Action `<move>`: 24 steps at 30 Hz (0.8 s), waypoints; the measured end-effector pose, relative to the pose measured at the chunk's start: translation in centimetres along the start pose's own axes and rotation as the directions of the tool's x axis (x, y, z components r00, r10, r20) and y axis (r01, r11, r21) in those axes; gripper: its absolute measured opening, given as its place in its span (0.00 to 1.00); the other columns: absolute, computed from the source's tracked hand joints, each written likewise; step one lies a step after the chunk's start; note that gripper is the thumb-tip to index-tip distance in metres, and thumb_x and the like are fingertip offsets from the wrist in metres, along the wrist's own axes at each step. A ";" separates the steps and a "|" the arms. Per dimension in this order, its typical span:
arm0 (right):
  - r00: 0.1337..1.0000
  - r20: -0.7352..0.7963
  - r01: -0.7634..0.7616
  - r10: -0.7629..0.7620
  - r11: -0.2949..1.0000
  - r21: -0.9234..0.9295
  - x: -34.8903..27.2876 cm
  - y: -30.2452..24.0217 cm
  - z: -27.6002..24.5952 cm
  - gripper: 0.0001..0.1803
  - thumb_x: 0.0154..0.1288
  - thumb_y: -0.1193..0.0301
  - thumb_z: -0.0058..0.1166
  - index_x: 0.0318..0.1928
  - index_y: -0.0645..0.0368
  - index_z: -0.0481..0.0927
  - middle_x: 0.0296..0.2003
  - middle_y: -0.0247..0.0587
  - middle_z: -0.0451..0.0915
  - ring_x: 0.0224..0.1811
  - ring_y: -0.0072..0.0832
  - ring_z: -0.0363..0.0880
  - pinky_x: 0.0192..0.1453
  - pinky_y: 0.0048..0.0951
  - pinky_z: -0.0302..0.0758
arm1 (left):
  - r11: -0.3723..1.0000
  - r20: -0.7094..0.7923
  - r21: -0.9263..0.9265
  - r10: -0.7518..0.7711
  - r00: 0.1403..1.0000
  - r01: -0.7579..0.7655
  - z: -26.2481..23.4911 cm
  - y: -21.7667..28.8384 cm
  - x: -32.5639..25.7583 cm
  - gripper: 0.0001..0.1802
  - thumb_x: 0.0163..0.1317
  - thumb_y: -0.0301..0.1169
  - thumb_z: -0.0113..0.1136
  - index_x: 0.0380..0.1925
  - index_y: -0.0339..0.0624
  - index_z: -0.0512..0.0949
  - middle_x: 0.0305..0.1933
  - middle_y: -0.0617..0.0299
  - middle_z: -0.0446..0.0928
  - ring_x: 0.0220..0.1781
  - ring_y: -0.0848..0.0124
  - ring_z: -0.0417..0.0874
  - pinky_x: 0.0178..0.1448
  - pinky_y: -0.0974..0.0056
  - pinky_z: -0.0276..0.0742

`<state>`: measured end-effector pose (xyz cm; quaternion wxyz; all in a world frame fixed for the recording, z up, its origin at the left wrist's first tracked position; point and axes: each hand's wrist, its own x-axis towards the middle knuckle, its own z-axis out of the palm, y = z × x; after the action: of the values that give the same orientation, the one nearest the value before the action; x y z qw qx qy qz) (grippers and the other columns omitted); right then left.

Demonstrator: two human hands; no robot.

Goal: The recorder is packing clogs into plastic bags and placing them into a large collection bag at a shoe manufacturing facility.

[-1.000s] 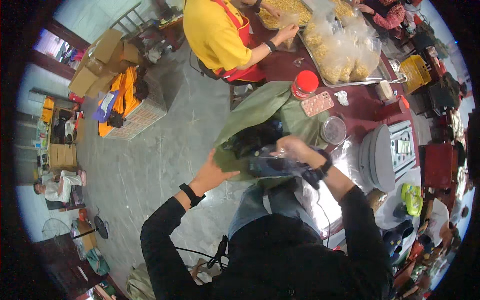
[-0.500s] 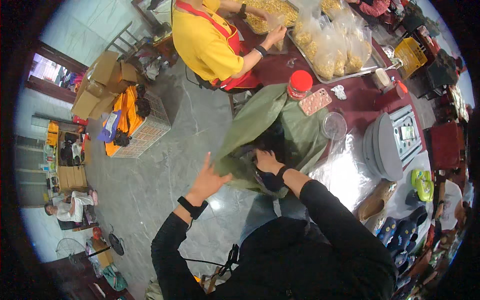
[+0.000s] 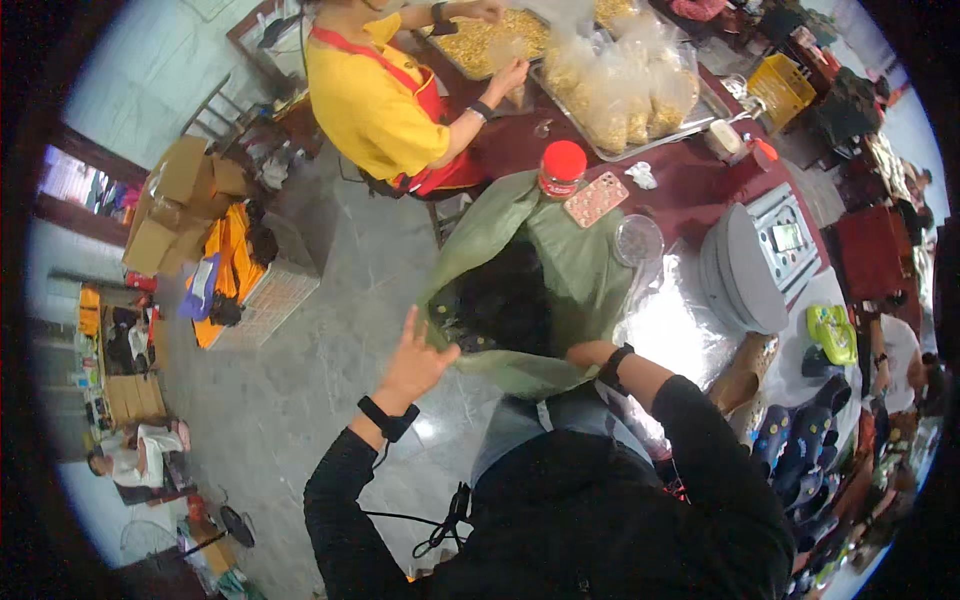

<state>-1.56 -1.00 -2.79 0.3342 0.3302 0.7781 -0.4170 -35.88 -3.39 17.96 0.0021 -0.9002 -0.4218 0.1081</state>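
A large green woven sack (image 3: 590,240) stands in front of me with its mouth spread toward me. Inside it is dark, with dark items (image 3: 490,305) I cannot make out clearly. My left hand (image 3: 412,362) is at the sack's left rim, index finger and thumb stretched apart around the edge, the other fingers hidden. My right hand (image 3: 596,358) grips the near right rim, its fingertips hidden by the sack. On the sack's far edge are a red-lidded jar (image 3: 562,168) and a pink patterned phone (image 3: 597,200).
A round clear container (image 3: 638,240), grey stools (image 3: 745,270) and several clogs (image 3: 795,435) are to the right. Beyond, a person in yellow (image 3: 375,110) handles a plastic bag by trays of yellow snacks (image 3: 495,40). A crate (image 3: 275,300) and cardboard boxes (image 3: 175,205) stand left.
My right hand has come out of the sack's interior and moved to its near right rim. The sack's mouth is wider. My left hand stays at the left rim.
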 end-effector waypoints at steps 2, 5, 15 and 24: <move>0.984 -0.178 0.003 0.030 0.984 0.179 -1.1 1.8 1.3 0.17 0.44 0.74 0.54 0.39 0.58 0.80 0.37 0.50 0.80 0.39 0.47 0.79 0.38 0.44 0.74 | 0.997 -0.083 -0.006 0.074 0.994 -0.075 1.3 0.6 0.0 0.09 0.51 0.26 0.50 0.33 0.51 0.74 0.40 0.52 0.79 0.53 0.51 0.74 0.70 0.39 0.42; 0.937 -0.350 0.071 0.013 0.971 0.227 -0.7 1.7 2.4 0.14 0.47 0.74 0.50 0.37 0.61 0.80 0.35 0.53 0.80 0.38 0.49 0.79 0.37 0.45 0.73 | 0.995 -0.129 -0.008 0.095 0.987 -0.096 1.7 -0.1 0.7 0.07 0.53 0.29 0.50 0.33 0.48 0.74 0.37 0.51 0.79 0.48 0.49 0.77 0.69 0.40 0.42; 0.653 -0.742 0.092 0.153 0.956 0.278 -12.9 -9.8 -0.7 0.15 0.60 0.63 0.46 0.41 0.61 0.73 0.31 0.54 0.77 0.38 0.50 0.75 0.44 0.46 0.71 | 0.619 0.438 -0.785 0.527 0.728 0.024 -9.9 -2.1 -2.3 0.15 0.64 0.40 0.50 0.30 0.38 0.75 0.27 0.53 0.76 0.29 0.62 0.77 0.34 0.60 0.70; 0.143 -0.920 0.045 0.364 0.927 0.373 -16.4 -9.6 6.4 0.16 0.58 0.68 0.50 0.47 0.59 0.71 0.42 0.50 0.75 0.41 0.48 0.75 0.44 0.43 0.73 | 0.653 0.515 -0.683 0.749 0.418 -0.327 3.3 -17.5 3.9 0.17 0.62 0.43 0.48 0.30 0.40 0.77 0.29 0.53 0.78 0.31 0.62 0.78 0.38 0.57 0.73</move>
<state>1.56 -14.60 11.66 -0.2626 0.6501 0.6894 -0.1823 -47.43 10.56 15.60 -0.4370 -0.8199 -0.0662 0.3638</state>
